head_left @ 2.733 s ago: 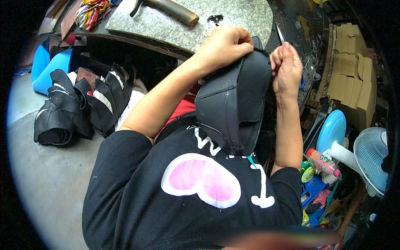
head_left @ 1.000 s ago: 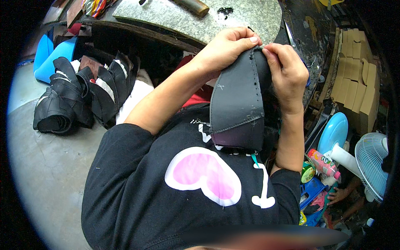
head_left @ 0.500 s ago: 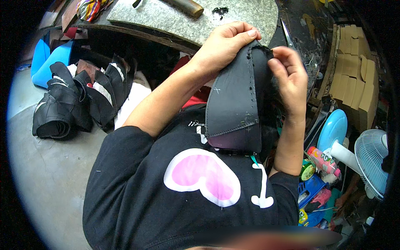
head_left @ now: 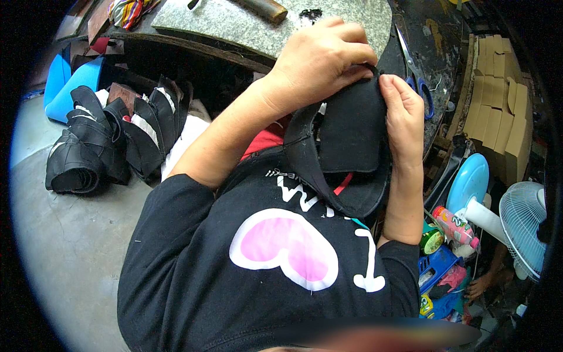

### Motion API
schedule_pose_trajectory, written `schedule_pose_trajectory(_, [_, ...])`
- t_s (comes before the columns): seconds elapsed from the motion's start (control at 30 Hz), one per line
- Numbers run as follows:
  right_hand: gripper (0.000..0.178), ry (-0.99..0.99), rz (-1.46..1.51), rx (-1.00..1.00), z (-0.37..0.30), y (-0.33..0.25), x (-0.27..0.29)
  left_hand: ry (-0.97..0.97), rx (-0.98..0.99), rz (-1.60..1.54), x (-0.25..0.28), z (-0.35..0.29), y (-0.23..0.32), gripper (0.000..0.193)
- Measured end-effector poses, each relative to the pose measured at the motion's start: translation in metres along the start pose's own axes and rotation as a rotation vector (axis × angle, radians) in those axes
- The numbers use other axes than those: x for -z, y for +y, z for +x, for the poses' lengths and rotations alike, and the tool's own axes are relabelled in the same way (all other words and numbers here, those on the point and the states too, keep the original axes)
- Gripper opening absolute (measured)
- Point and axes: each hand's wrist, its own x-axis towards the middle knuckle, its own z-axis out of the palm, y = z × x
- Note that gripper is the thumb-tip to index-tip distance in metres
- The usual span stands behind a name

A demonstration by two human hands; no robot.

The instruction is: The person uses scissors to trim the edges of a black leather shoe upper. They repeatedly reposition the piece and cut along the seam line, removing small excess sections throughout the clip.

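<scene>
A black shoe upper [head_left: 352, 132], stitched at its seams, hangs from both hands in front of my chest. Its dark fabric inner side now faces up, and a strip of red shows within its opening. My left hand [head_left: 325, 58] pinches its top edge, thumb and fingers pressed together. Close beside it, my right hand [head_left: 403, 111] grips the upper's right edge between thumb and fingers. Scissors [head_left: 415, 76] with blue handles lie beyond my right hand on the dark bench top.
A grey stone slab [head_left: 234, 29] carries a wooden-handled tool [head_left: 261, 9]. Rolled bundles of black pieces [head_left: 85, 146] sit at the left near blue sheets [head_left: 76, 85]. Cardboard pieces [head_left: 495, 100], a fan [head_left: 525, 226] and a pink bottle [head_left: 455, 226] stand at the right.
The shoe upper has been turned from its smooth, stitched outer face to its fabric inside. My left hand has rolled over at the top edge; the scissors' blue handles have come into sight.
</scene>
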Motion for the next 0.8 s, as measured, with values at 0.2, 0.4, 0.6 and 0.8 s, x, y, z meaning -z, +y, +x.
schedule_pose_trajectory(0.2, [0.013,-0.004,0.112,-0.095,-0.011,-0.005,0.000,0.099,-0.007,0.028,-0.011,-0.007,0.002,0.010])
schedule_pose_trajectory(0.4, [0.010,0.124,0.432,-0.143,-0.005,0.008,0.007,0.080,0.650,-0.675,-0.014,-0.017,0.000,0.010])
schedule_pose_trajectory(0.6, [0.014,0.114,0.356,-0.180,-0.002,0.020,0.010,-0.106,0.352,-0.338,-0.001,-0.013,0.003,0.033])
schedule_pose_trajectory(0.8, [0.014,0.084,0.247,-0.118,0.006,0.023,0.011,-0.273,0.385,-0.313,0.002,-0.004,0.003,0.031])
